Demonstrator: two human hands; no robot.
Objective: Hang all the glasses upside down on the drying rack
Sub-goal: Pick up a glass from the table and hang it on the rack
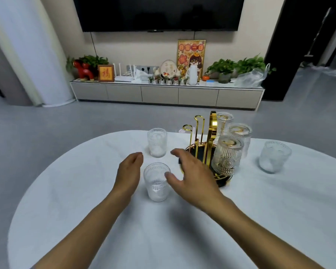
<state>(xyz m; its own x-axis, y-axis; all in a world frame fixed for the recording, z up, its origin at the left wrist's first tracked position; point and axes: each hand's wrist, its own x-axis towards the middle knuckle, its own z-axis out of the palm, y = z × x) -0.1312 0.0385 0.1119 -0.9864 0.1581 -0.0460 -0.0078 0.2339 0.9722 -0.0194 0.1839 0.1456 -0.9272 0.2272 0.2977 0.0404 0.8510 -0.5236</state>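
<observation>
Three glasses are seen upright on the worktop [66, 191]: a near glass [157, 182] at centre frame, a far glass [157, 142] just above it, and a right glass [273, 157] at the right edge. Three hung glasses [227, 155] are noted inverted on the rack [211, 133], right of centre; at least two gold pegs [199, 121] are left bare on its left side.

The left hand [129, 171] is held open, fingers loosely curved, just left of the near glass; nothing is gripped. The right hand [190, 171] is spread open just right of the same glass, thumb near or at the rim; contact cannot be confirmed. Nothing is held by it.

Handling, judged: the glasses are taken to be rigid, brittle and of moderate weight. The ribbed, embossed wall is expected to give better purchase than smooth glass, though slip is possible if wet. A grasp around the mid-wall is advised, thumb opposed to fingers, so that the mouth is left clear for the peg when the glass is inverted. Knocks against the hung glasses and metal pegs are to be avoided.

Surface: the worktop is oval and covered by a white cloth, which may bunch under a dragged glass; lifting is preferred. Room: grey floor, a low cabinet [163, 94] carrying plants and ornaments across the upper frame, a dark screen [159, 12] mounted above it.
</observation>
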